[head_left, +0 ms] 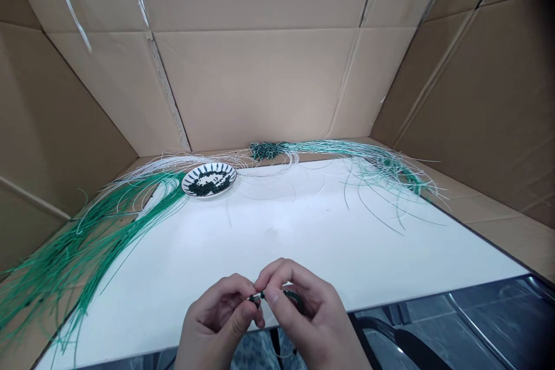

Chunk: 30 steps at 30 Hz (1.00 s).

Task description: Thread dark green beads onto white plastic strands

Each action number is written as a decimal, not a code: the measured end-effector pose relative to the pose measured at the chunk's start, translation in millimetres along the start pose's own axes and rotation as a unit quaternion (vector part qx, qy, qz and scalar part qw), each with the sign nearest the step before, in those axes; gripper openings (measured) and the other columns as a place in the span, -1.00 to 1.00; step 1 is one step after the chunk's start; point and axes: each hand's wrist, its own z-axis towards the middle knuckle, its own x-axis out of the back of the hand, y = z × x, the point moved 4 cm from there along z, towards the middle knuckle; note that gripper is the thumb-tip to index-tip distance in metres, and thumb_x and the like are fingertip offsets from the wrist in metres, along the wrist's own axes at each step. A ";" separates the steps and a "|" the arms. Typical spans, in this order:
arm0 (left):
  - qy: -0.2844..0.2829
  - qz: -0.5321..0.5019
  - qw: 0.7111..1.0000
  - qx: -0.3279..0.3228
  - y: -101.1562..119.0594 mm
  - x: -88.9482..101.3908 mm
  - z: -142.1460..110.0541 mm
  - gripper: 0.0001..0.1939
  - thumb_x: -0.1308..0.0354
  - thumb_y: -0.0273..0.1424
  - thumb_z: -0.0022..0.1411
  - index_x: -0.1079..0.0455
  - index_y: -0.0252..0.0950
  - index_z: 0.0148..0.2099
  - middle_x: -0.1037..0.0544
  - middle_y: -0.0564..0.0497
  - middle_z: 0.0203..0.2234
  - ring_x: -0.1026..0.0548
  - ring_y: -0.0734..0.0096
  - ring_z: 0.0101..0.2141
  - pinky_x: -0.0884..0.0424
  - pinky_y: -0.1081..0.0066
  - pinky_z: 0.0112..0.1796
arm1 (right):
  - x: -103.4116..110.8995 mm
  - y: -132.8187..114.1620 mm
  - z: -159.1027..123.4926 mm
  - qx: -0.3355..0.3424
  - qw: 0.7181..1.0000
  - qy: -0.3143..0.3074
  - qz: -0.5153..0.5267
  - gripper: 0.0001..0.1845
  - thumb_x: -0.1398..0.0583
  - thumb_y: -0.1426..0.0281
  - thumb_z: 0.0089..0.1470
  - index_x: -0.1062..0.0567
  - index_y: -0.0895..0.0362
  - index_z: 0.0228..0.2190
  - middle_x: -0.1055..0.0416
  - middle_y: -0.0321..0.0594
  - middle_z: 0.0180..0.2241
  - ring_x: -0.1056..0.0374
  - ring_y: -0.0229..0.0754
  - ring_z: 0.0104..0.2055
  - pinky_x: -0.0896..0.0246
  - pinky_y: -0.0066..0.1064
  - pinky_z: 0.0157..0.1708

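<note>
My left hand (pixel 223 318) and my right hand (pixel 303 315) meet at the near edge of the white board (pixel 303 231). Both pinch small dark green beads (pixel 256 298) between thumb and fingertips. A thin dark green strand curls inside my right hand's fingers. A small patterned dish (pixel 208 178) with several dark green beads sits at the far left of the board, well away from both hands.
A bundle of green and white wires (pixel 87 237) fans over the board's left side. Another bundle (pixel 368 159) with beaded ends lies along the back right. Cardboard walls (pixel 260 69) enclose the space. A dark chair (pixel 433 329) shows below the near edge.
</note>
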 end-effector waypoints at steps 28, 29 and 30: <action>0.012 0.037 0.999 -0.032 2.4 0.8 -0.5 -0.66 -0.57 -0.11 -0.19 -0.60 -0.22 -0.54 -0.47 0.12 -0.63 -0.43 0.54 -0.57 -0.36 0.60 -0.48 | -0.8 0.0 0.3 -0.008 1.000 0.022 0.001 -0.70 -0.42 0.26 -0.03 -0.48 0.15 -0.55 -0.49 -0.25 -0.37 -0.32 -0.30 -0.46 -0.10 -0.49 -0.46; 0.015 0.037 0.999 -0.032 2.6 0.8 -0.5 -0.66 -0.57 -0.11 -0.20 -0.60 -0.23 -0.54 -0.47 0.12 -0.62 -0.43 0.54 -0.57 -0.37 0.59 -0.49 | -0.8 -0.1 0.3 -0.007 1.000 0.022 -0.003 -0.71 -0.42 0.27 -0.03 -0.48 0.14 -0.55 -0.49 -0.25 -0.37 -0.34 -0.29 -0.45 -0.10 -0.49 -0.46; 0.018 0.037 0.999 -0.033 2.7 0.6 -0.7 -0.66 -0.57 -0.11 -0.20 -0.60 -0.23 -0.54 -0.48 0.11 -0.62 -0.43 0.53 -0.57 -0.37 0.59 -0.49 | -1.0 -0.2 0.1 -0.005 1.000 0.023 -0.006 -0.72 -0.41 0.28 -0.03 -0.47 0.14 -0.55 -0.49 -0.25 -0.37 -0.35 -0.28 -0.44 -0.09 -0.49 -0.46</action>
